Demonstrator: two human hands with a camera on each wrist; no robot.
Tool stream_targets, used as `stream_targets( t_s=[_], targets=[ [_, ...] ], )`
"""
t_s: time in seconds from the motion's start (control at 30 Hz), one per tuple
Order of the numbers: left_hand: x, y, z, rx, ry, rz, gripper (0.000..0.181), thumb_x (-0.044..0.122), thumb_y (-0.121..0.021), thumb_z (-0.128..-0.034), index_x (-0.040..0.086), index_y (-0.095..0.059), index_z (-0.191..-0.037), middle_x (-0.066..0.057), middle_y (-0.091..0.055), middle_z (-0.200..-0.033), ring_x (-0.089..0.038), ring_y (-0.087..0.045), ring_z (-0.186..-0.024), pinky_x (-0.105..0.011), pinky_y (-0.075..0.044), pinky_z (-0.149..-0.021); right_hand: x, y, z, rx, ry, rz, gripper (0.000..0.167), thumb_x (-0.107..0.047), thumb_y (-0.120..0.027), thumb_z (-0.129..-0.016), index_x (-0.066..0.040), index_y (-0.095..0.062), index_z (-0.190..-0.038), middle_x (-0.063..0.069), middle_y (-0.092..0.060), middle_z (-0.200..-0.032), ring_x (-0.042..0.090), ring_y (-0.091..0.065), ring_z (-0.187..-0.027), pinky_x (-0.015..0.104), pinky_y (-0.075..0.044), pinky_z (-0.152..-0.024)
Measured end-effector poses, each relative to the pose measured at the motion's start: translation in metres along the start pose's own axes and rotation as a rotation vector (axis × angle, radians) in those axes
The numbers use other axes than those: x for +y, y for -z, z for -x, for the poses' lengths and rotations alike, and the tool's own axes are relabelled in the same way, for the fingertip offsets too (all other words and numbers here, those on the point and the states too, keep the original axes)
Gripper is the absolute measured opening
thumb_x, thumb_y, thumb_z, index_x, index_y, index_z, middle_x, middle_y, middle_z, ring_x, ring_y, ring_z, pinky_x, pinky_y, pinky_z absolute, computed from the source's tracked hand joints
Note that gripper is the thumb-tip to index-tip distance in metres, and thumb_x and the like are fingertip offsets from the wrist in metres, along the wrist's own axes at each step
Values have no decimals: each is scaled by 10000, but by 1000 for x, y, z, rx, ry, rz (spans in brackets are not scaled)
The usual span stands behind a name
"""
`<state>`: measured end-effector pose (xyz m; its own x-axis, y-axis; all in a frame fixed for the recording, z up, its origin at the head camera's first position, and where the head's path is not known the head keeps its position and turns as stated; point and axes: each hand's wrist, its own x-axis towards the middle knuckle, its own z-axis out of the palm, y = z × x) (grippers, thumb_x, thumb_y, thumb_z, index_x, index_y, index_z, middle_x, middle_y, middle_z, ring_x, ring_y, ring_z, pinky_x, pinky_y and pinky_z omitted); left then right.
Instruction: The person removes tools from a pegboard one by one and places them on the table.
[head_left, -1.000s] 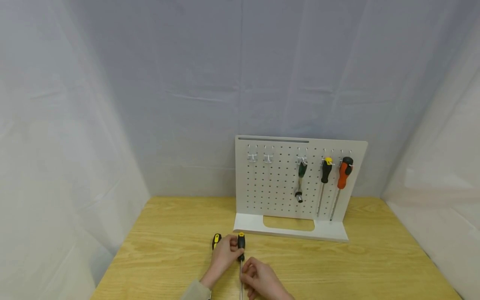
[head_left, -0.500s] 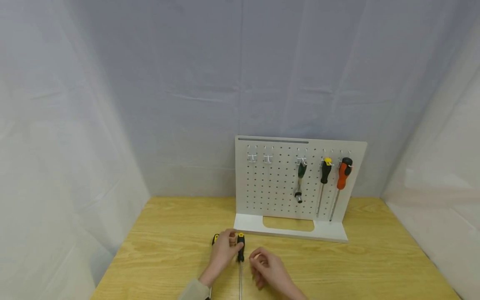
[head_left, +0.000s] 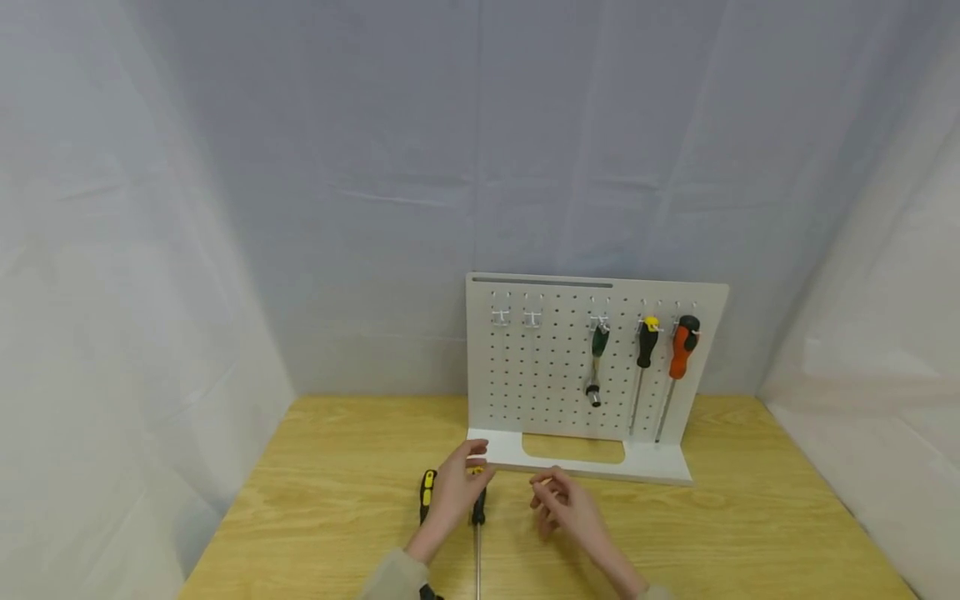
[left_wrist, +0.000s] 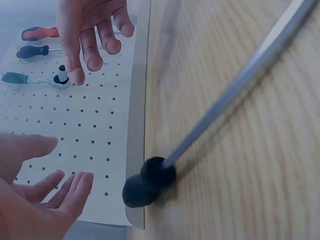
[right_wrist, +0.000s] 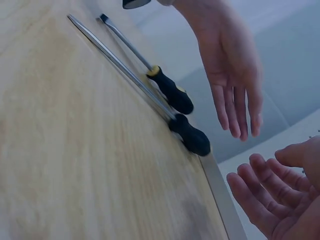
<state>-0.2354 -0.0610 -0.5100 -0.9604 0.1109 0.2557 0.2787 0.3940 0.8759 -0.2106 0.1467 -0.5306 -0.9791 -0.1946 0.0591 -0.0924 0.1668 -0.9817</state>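
Two screwdrivers lie side by side on the wooden table. The longer one (right_wrist: pixel 189 135) has a black handle and a long steel shaft; a yellow end cap shows in the head view. To its left is a shorter black-and-yellow screwdriver (head_left: pixel 427 492). My left hand (head_left: pixel 453 496) hovers over the longer screwdriver's handle, partly hiding it, fingers spread and holding nothing. To the right, my right hand (head_left: pixel 570 510) is in the air near the pegboard base, fingers relaxed, also without anything in it. In the right wrist view both hands are apart from the screwdrivers.
A white pegboard (head_left: pixel 540 375) stands behind the hands. From its hooks hang a green-handled ratchet wrench (head_left: pixel 597 358), a black screwdriver with a yellow cap (head_left: pixel 647 346) and a red-and-black screwdriver (head_left: pixel 681 350). Two hooks (head_left: pixel 501 315) at its left carry nothing. White sheets surround the table (head_left: pixel 360 442).
My left hand has come away from the longer screwdriver's handle and moved forward. My right hand has left the shaft, going right and forward. The screwdrivers stay on the table.
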Motion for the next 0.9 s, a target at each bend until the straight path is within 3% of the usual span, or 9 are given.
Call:
stream_targets(
  t_s=[0.27, 0.5, 0.73, 0.8, 0.9],
  targets=[
    [9, -15, -14, -9, -53, 53, 356, 126, -700, -966, -2, -616, -1287, -202, -661, -1257, -361, -673, -1095, -378, -613, -874, -6, 26, -8, 187, 39, 3, 189, -88, -606, -1017, 55, -631, -1137, 199, -702, -921, 245, -692, -737, 421, -642, -642],
    [21, -24, -22, -46, -74, 113, 346, 147, -671, -991, 19, -611, -1306, -190, -655, -1283, -341, -660, -1133, -375, -599, -914, -11, 53, -17, 337, 119, 42, 181, -102, -606, -1022, 7, -657, -1159, 220, -710, -1003, 226, -713, -800, 314, -639, -660],
    [30, -31, -32, -59, -112, 112, 350, 105, -654, -994, -17, -600, -1317, -164, -678, -1259, -326, -666, -1123, -373, -598, -917, -20, 77, -27, 432, 152, 54, 274, -137, -592, -1037, 42, -628, -1242, 273, -679, -1101, 48, -667, -813, 251, -627, -725],
    [32, -33, -34, -65, -113, 115, 343, 96, -649, -995, -5, -605, -1319, -153, -680, -1259, -318, -665, -1124, -379, -595, -923, -22, 83, -30, 455, 150, 65, 293, -147, -582, -1044, 38, -626, -1267, 263, -677, -1124, 51, -667, -837, 268, -629, -745],
    [35, -36, -37, -66, -114, 104, 328, 122, -642, -1004, 21, -617, -1314, -134, -685, -1256, -304, -665, -1126, -375, -595, -923, -26, 89, -35, 477, 155, 84, 318, -165, -569, -1053, 30, -621, -1298, 249, -675, -1164, 161, -683, -914, 321, -632, -792]
  ],
)
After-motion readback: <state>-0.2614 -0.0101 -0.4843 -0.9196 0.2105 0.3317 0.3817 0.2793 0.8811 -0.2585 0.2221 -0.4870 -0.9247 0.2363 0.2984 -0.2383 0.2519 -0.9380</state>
